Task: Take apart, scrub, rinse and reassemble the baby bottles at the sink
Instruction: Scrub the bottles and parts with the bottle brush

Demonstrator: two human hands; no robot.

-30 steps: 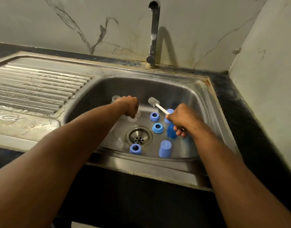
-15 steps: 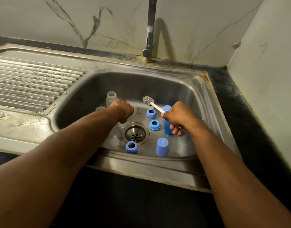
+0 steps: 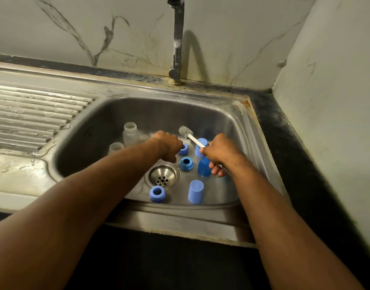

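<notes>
Dismantled bottle parts lie in the steel sink (image 3: 245,130). Two clear bottle bodies (image 3: 130,135) (image 3: 116,147) stand at the basin's left. Three blue screw rings (image 3: 186,163) (image 3: 157,193) (image 3: 183,150) lie around the drain (image 3: 162,176). Three blue caps (image 3: 195,191) (image 3: 201,143) (image 3: 204,167) are on the right. My left hand (image 3: 167,146) is curled knuckles-up, touching the far ring; what its fingers hold is hidden. My right hand (image 3: 219,152) grips the white handle of a bottle brush (image 3: 185,132), grey bristles pointing up-left, over the darker blue cap.
The tap (image 3: 177,38) rises behind the basin, with no water running. A wet ribbed draining board (image 3: 33,116) lies to the left. Black counter (image 3: 284,143) and a marble wall close off the right side. A faint clear part lies left of the drain.
My left hand has slid right and nearer, from the clear pieces to the far blue ring, uncovering both clear bottles. The right hand with the brush has barely moved.
</notes>
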